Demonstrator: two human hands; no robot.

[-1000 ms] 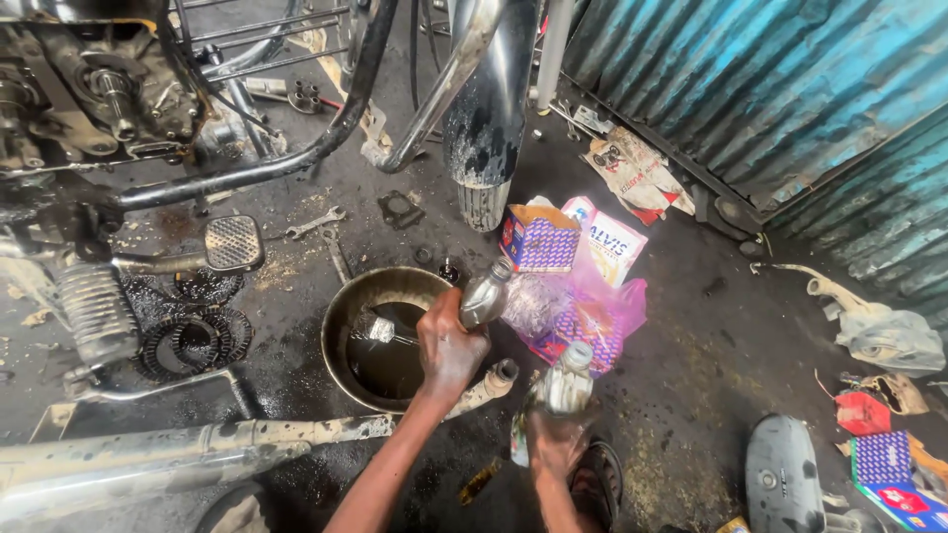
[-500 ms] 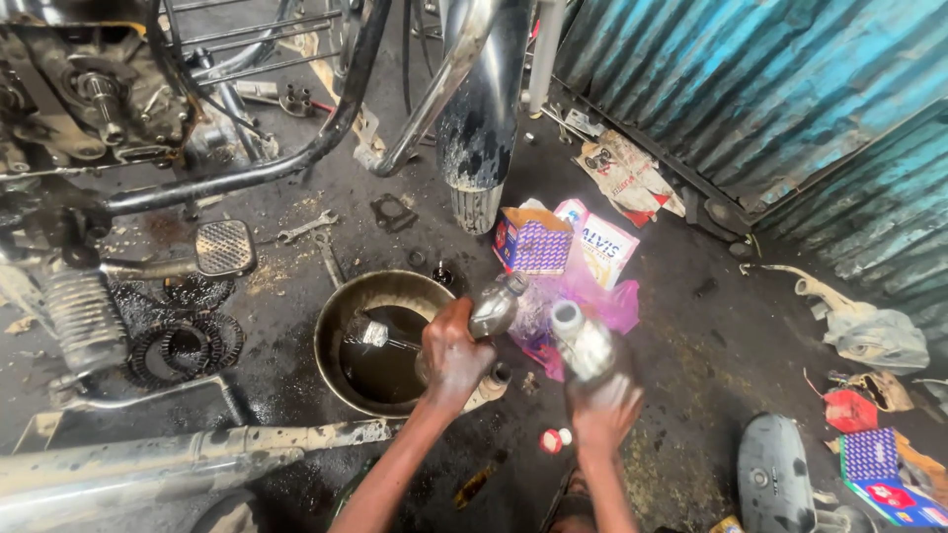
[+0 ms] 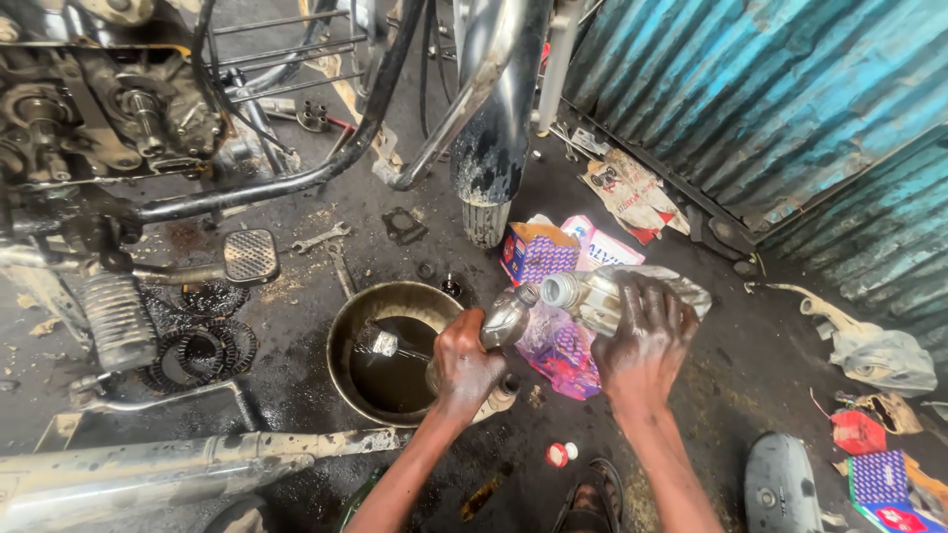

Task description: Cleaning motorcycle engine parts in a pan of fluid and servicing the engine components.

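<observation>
Compared with half a second ago, the right hand (image 3: 642, 336) has tipped its grey plastic bottle (image 3: 612, 296) from near upright to lying almost level, its open neck now pointing left and standing just beside the mouth of the second bottle. One second ago that hand was low, near the sandal, with the bottle upright. The left hand (image 3: 464, 365) has barely moved; its fingers are closed round the small grey bottle (image 3: 506, 321), which tilts up to the right. The right fingers are wrapped over the top of the larger bottle, gripping it.

Left of the left fingers sits the round metal pan (image 3: 348, 341) of dark oil, with a small metal part (image 3: 375, 342) lying in it. Beneath and between the two hands lies a pink-purple plastic bag (image 3: 558, 350); beyond the fingers are purple and white cartons (image 3: 538, 252). Near the right forearm, on the floor, lies a red and white cap (image 3: 561, 454).

Whether liquid passes between the necks cannot be made out. The lower part of the small bottle is hidden by the left hand. The clutch plates (image 3: 197, 341), far left, are partly obscured by the footrest (image 3: 249, 257). The sandal (image 3: 592, 498) is cut off at the bottom edge.
</observation>
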